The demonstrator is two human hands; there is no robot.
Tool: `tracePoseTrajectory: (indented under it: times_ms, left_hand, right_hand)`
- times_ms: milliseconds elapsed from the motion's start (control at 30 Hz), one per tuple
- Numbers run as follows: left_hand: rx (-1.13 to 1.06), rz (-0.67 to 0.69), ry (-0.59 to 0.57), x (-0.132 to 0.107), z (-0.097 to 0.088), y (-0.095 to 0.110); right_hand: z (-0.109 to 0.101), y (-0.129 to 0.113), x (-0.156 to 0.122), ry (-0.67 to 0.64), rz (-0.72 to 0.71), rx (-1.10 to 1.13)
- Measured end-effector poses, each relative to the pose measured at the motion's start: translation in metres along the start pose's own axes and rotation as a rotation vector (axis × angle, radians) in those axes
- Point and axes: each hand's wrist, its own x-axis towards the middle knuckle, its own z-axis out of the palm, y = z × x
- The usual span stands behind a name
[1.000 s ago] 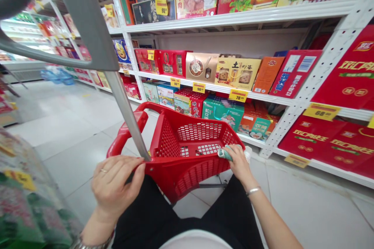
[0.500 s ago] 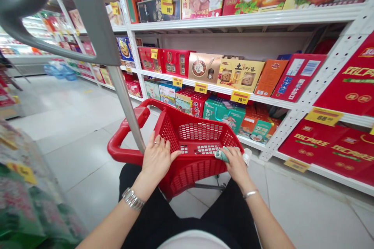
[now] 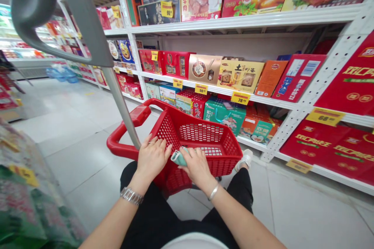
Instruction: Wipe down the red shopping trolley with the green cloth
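A red plastic shopping basket (image 3: 201, 159) with perforated walls stands tilted on the floor between my knees. Its tall grey pull handle (image 3: 99, 42) rises to the upper left on a metal rod. My left hand (image 3: 153, 159) holds the basket's near left rim beside the foot of that rod, fingers draped over the edge. Close to its right, my right hand (image 3: 195, 165) clasps a folded pale green cloth (image 3: 179, 157) against the near rim. Part of the cloth is hidden under the palm. The inside of the basket shows only its slotted floor.
White shelving (image 3: 233, 19) with boxed foods fills the front and right, with yellow price tags. A green patterned stack (image 3: 26, 210) stands close on the left. Tiled floor (image 3: 78, 136) runs along the aisle. My shoe (image 3: 247, 158) is right of the basket.
My right hand has slid left along the near rim with the cloth, from the right corner to beside my left hand. The basket and handle have shifted slightly in view.
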Motion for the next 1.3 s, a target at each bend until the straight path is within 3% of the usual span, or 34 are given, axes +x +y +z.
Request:
tracePoseTrajectory:
  times_ms: [167, 467, 633, 900, 1300]
  left_hand:
    - [-0.006, 0.010, -0.001, -0.006, -0.002, -0.010]
    - [-0.028, 0.012, 0.001, -0.002, -0.002, -0.010]
    - [-0.077, -0.005, 0.049, -0.002, 0.002, -0.008]
    - [-0.023, 0.027, 0.063, -0.002, 0.004, -0.016]
    - [-0.166, 0.022, -0.020, 0.026, 0.027, -0.026]
  right_hand:
    - [0.002, 0.019, -0.011, -0.017, 0.006, -0.021]
    - [0.003, 0.112, -0.063, 0.103, 0.242, -0.135]
    - [-0.002, 0.144, -0.072, 0.047, 0.271, -0.133]
    - [-0.003, 0.132, -0.073, 0.014, 0.312, -0.114]
    - [-0.012, 0.093, -0.078, 0.008, 0.407, -0.287]
